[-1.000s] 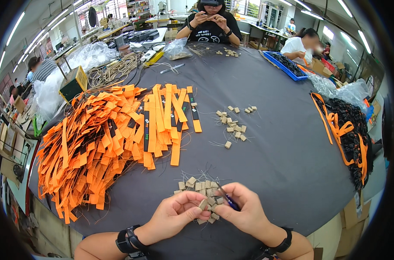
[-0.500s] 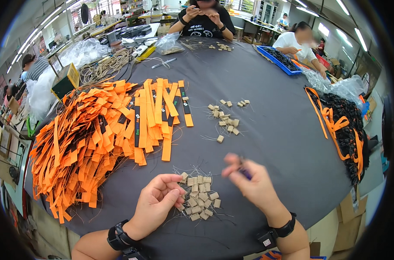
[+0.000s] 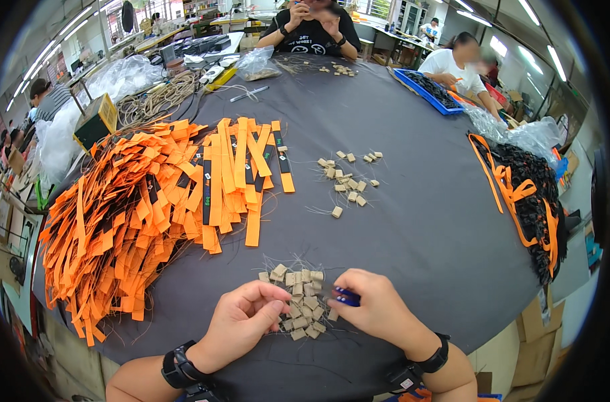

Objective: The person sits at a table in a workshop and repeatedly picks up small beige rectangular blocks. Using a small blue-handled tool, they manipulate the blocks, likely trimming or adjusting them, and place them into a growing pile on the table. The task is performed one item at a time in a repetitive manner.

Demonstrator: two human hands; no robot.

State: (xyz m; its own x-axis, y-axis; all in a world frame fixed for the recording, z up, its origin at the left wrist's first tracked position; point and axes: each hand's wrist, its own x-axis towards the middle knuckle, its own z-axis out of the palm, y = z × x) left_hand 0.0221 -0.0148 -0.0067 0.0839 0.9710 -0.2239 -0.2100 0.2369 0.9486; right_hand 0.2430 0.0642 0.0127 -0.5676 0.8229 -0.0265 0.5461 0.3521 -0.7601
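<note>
A pile of small beige rectangular pieces [image 3: 309, 301] with thin thread ends lies on the dark tabletop in front of me. My left hand [image 3: 255, 311] is at the pile's left side, thumb and fingertips pinched together. Whatever is between them is too small to make out. Over the right side of the pile, my right hand [image 3: 375, 305] grips blue thread snips [image 3: 346, 297], their tip blurred and pointing toward the left hand. Farther off, a looser group of the same beige pieces [image 3: 346, 182] sits mid-table.
A big heap of orange and black fabric strips [image 3: 137, 228] covers the left side. Black strips with orange ribbon [image 3: 519, 194] lie at the right edge. A blue tray [image 3: 428, 92] and two co-workers are at the far side, beside a coil of cord [image 3: 161, 97].
My right hand has come down and left to the pile with the snips. My left hand has dropped slightly, and a beige piece now shows at the pile's upper left.
</note>
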